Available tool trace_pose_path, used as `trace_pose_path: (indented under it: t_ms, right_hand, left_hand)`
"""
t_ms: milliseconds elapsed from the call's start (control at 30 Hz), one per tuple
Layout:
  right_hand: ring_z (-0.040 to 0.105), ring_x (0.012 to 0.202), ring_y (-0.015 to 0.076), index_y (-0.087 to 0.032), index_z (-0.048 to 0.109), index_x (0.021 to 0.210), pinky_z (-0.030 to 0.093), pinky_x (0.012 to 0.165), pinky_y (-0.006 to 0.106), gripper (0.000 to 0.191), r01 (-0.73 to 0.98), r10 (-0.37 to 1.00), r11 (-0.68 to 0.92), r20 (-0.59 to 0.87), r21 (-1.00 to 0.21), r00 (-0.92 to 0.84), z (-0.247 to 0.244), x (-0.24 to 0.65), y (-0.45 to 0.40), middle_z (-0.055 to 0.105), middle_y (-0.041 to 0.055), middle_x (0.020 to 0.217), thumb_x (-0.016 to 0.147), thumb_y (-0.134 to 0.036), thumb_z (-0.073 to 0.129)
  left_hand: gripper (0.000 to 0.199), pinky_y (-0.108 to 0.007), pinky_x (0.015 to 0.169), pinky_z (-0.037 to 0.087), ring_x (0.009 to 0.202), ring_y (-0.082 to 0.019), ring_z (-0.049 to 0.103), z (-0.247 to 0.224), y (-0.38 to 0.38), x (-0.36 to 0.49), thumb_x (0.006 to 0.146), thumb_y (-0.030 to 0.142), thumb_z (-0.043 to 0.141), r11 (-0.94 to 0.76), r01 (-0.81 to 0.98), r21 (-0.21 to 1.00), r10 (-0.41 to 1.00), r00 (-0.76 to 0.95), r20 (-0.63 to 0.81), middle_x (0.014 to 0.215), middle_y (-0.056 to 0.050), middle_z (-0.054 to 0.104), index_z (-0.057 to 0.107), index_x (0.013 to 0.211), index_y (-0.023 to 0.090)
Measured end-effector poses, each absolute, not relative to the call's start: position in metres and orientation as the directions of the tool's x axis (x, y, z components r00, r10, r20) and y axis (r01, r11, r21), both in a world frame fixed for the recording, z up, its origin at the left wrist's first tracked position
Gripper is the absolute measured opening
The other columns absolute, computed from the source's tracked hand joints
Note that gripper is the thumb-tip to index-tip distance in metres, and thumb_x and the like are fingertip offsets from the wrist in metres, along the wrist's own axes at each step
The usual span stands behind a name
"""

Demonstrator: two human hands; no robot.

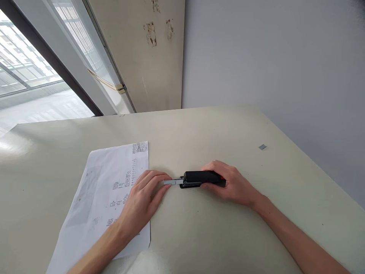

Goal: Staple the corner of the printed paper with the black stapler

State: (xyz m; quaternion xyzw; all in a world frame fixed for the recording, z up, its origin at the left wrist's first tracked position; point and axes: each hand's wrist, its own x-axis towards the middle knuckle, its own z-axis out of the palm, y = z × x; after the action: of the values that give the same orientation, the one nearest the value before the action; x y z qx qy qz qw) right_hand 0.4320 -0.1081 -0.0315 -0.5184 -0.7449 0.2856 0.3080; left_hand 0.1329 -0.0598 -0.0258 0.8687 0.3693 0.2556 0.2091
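Midway across the pale tabletop (182, 236), just right of a printed sheet (97, 179), is a black stapler (199, 176) — the right hand (234, 186) has its grip wrapped around the right end, while the left hand (144, 192) pinches the silver strip (173, 182) jutting from the left. A small grey rectangle (262, 147) lies farther right.

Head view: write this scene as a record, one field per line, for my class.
Left hand: pinches the end of the metal strip
Right hand: grips the black stapler
Metal strip: juts from the stapler's left end
Printed paper: on the table, partly hidden by the left hand
Small grey piece: on the table, beyond the right hand
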Motion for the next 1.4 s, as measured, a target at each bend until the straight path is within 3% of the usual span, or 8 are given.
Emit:
trace_pose_path:
  t_ms: [500,867,1033,1233,1400]
  right_hand:
    - [0.065,0.088,0.021,-0.028,0.066,0.113,0.052,0.072,0.033,0.019,0.607,0.944,0.316,0.178,-0.729,-0.278,-0.034,0.433,-0.108,0.073,0.0053,0.103,0.102,-0.042,0.064]
    - [0.063,0.086,0.02,-0.028,0.066,0.111,0.05,0.071,0.032,0.016,0.583,0.951,0.287,0.152,-0.76,-0.27,-0.032,0.433,-0.108,0.071,0.0044,0.102,0.1,-0.04,0.066]
    - [0.064,0.091,0.0194,-0.03,0.069,0.112,0.05,0.073,0.031,0.02,0.536,0.963,0.198,0.061,-0.82,-0.262,-0.029,0.439,-0.107,0.073,0.0024,0.109,0.095,-0.04,0.073]
    - [0.066,0.101,0.0228,-0.033,0.069,0.118,0.051,0.086,0.036,0.03,0.477,0.954,0.072,-0.078,-0.876,-0.288,-0.022,0.447,-0.106,0.072,0.0017,0.12,0.091,-0.043,0.077]
    - [0.063,0.115,0.0268,-0.032,0.068,0.122,0.05,0.095,0.039,0.04,0.388,0.943,0.038,-0.095,-0.921,-0.32,-0.02,0.448,-0.106,0.067,0.0038,0.133,0.088,-0.05,0.078]
  left_hand:
    - [0.019,-0.037,0.088,0.057,0.102,-0.022,0.067,-0.023,-0.063,0.138,0.108,0.033,0.051,-0.599,0.572,0.561,0.78,0.576,0.246,0.114,-0.005,0.071,0.065,0.118,0.026]
    - [0.019,-0.035,0.088,0.055,0.106,-0.021,0.065,-0.026,-0.055,0.123,0.105,0.035,0.059,-0.599,0.539,0.592,0.762,0.612,0.214,0.115,-0.003,0.072,0.068,0.12,0.027]
    - [0.019,-0.03,0.077,0.057,0.099,-0.019,0.068,-0.024,-0.045,0.116,0.103,0.035,0.065,-0.627,0.426,0.652,0.669,0.724,0.169,0.11,-0.003,0.075,0.074,0.118,0.028]
    - [0.018,-0.032,0.084,0.058,0.094,-0.019,0.07,-0.028,-0.044,0.116,0.096,0.031,0.075,-0.658,0.235,0.715,0.531,0.818,0.22,0.098,-0.002,0.079,0.079,0.113,0.027]
    - [0.019,-0.032,0.084,0.056,0.089,-0.018,0.069,-0.026,-0.052,0.127,0.091,0.03,0.081,-0.669,0.126,0.733,0.465,0.84,0.28,0.096,-0.001,0.08,0.078,0.109,0.025]
